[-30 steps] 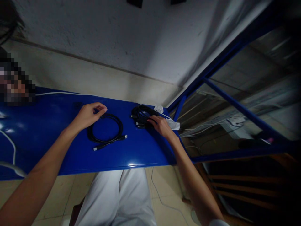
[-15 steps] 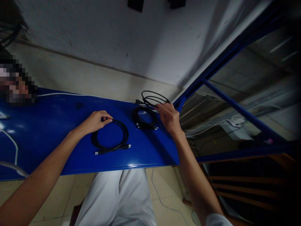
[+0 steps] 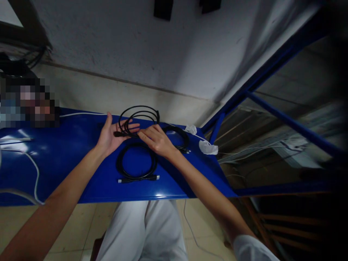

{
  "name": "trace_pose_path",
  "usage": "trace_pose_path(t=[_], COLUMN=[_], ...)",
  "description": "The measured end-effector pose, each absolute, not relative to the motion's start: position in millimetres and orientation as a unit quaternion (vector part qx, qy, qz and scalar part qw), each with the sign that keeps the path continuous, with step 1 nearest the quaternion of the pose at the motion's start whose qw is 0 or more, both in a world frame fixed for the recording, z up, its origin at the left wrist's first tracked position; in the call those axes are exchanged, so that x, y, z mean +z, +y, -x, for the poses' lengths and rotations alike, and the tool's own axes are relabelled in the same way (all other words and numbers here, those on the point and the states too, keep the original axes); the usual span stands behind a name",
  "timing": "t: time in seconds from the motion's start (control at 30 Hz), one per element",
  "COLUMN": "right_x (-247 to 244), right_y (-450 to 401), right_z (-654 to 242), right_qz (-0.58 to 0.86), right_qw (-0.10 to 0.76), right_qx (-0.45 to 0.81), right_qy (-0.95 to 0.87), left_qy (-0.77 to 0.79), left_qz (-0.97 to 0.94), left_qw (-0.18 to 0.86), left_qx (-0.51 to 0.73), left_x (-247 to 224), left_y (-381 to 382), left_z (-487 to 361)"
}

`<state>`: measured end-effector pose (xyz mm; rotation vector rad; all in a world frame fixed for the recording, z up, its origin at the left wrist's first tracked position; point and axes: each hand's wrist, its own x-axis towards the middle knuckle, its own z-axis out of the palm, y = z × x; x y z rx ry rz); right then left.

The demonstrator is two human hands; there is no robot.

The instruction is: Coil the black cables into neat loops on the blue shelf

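Observation:
A loosely coiled black cable [image 3: 140,106] is up off the blue table, its loops standing above my hands. My right hand [image 3: 155,139] pinches the coil at its lower right side. Under the other side of the loops, my left hand [image 3: 115,136] is spread with the palm up, and a dark plug end hangs by its fingers. Just below on the tabletop lies a second coiled black cable [image 3: 136,178], with a silver-tipped connector at each end. Another black cable coil [image 3: 185,137] rests to the right, partly behind my right hand.
The blue table [image 3: 81,181] stands against a pale wall. White cables [image 3: 36,174] run over its left part. Crumpled white plastic pieces [image 3: 208,148] lie at its right end, near a blue metal frame [image 3: 288,117]. A blurred-out patch [image 3: 29,105] covers the far left.
My right hand has brought the loose black coil leftward from the table's right end. My left hand has let go of the cable on the table and turned palm up under the carried coil.

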<state>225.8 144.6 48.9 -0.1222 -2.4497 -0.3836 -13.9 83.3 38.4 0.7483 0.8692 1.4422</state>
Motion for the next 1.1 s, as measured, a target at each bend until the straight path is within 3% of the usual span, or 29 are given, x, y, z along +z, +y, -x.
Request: trace_pose_path(t=[0.3,0.43,0.7,1.1], right_x=[11,8,5,13], right_y=[136,124,107,106], right_z=[-210,-211,-211,-213], right_qz=[0.033,0.035,0.01,0.004], right_qw=[0.313,0.332,0.281,0.337], right_qx=[-0.117,-0.109,-0.032,0.044], right_qy=[-0.942,-0.936,-0.959,-0.941], left_qy=[0.419,0.447,0.527,0.525], left_qz=[-0.341,-0.395,-0.489,-0.528], left_qw=[0.568,0.588,0.602,0.592], left_qx=[0.62,0.547,0.349,0.309], left_x=[32,37,42,41], left_y=[86,82,75,74], left_z=[17,18,41,39])
